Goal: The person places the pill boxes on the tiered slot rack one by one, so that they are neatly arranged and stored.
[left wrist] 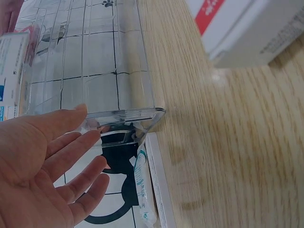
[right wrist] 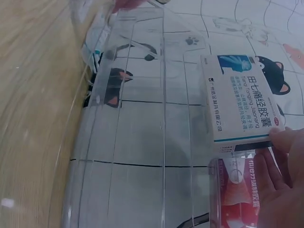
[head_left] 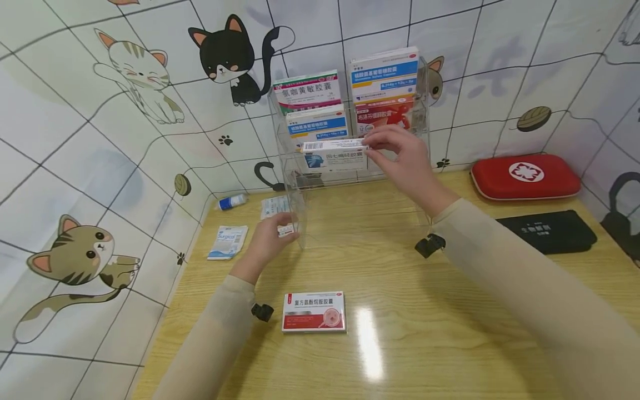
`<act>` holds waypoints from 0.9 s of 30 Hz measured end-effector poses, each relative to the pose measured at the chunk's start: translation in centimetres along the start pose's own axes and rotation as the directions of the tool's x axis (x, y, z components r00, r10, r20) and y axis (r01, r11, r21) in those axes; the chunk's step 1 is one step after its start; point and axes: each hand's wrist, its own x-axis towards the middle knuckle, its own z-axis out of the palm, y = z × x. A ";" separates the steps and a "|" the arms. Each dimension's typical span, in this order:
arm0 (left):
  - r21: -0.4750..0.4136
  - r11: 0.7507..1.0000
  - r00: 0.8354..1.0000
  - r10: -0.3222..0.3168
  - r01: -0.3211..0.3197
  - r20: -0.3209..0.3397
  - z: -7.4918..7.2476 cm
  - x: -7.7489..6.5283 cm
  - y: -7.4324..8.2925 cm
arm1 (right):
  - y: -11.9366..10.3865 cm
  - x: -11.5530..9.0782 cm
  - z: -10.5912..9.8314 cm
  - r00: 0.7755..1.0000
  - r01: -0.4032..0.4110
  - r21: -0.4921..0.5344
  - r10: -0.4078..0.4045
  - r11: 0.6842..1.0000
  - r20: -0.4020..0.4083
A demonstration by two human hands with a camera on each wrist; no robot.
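My right hand point(head_left: 400, 158) pinches the right end of a white medicine box point(head_left: 335, 158) with a blue picture on its front. The box is at the front of a clear tiered rack point(head_left: 302, 216), at the level of its lower boxes. In the right wrist view, thumb and fingers hold the box's corner, and a red medicine box point(right wrist: 235, 190) shows behind it. My left hand point(head_left: 270, 239) is at the rack's left side panel, its thumb tip touching the panel edge. The left wrist view shows that hand point(left wrist: 61, 166) with loosely extended fingers.
The rack's upper tiers hold a green-and-pink box point(head_left: 307, 91) and blue-and-white boxes point(head_left: 384, 75). A red-and-white medicine box point(head_left: 314, 312) lies on the table in front. At left are a mask packet point(head_left: 227, 242) and small bottle point(head_left: 232, 201); at right, a red case point(head_left: 525, 178) and black pouch point(head_left: 550, 232).
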 end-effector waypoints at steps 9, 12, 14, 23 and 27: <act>0.003 1.000 1.000 -0.015 0.015 -0.004 0.4 0.0 -0.3 | 2.2 1.7 2.7 0.984 -0.149 0.006 0.148 0.989 0.097; 0.000 1.000 1.000 -0.017 0.017 -0.002 0.5 0.0 -0.4 | 2.9 1.5 3.7 0.980 -0.154 -0.006 0.154 0.988 0.128; 0.000 1.000 1.000 -0.015 0.015 -0.001 0.5 0.0 -0.5 | 3.2 1.3 4.1 0.979 -0.148 -0.002 0.146 0.989 0.140; -0.012 1.000 1.000 0.003 -0.003 -0.003 0.4 0.1 -0.5 | 2.3 -0.1 4.0 0.994 -0.044 -0.134 0.057 0.990 0.090; -0.015 1.000 1.000 0.011 -0.011 -0.011 0.3 0.3 -0.5 | 0.9 -2.2 4.3 0.997 0.016 -0.155 -0.003 0.988 0.079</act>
